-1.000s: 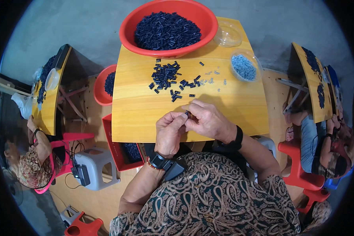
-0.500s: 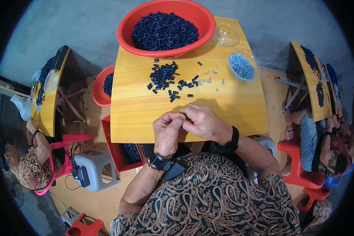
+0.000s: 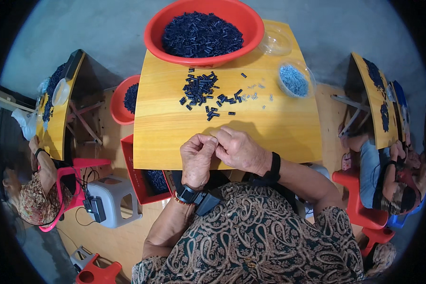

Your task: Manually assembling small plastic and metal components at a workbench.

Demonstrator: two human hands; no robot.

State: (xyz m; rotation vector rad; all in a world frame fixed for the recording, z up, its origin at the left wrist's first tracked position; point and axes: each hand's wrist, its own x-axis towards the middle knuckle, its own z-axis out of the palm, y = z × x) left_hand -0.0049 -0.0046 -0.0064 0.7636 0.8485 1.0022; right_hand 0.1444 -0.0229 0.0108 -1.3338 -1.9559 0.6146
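Note:
My left hand [image 3: 197,158] and my right hand [image 3: 240,149] meet above the near edge of the yellow wooden table [image 3: 161,137]. The fingertips of both are pinched together and touch. Whatever sits between them is hidden by the fingers. Beyond the hands lies a loose pile of small black plastic pieces [image 3: 199,89], with several strays [image 3: 228,99] to its right. Tiny silvery metal pieces [image 3: 254,96] are scattered farther right. A clear round tub [image 3: 295,80] full of the same metal pieces stands near the right edge.
A big red basin [image 3: 151,35] heaped with black pieces stands at the table's far side, beside an upturned-looking clear lid or dish [image 3: 275,41]. On the floor at left are a red bowl [image 3: 119,102] and a red box [image 3: 142,187]. Other people sit at side tables.
My fingertips have drawn closer together, and the dark piece seen between them earlier is now hidden. The whole view has shifted slightly.

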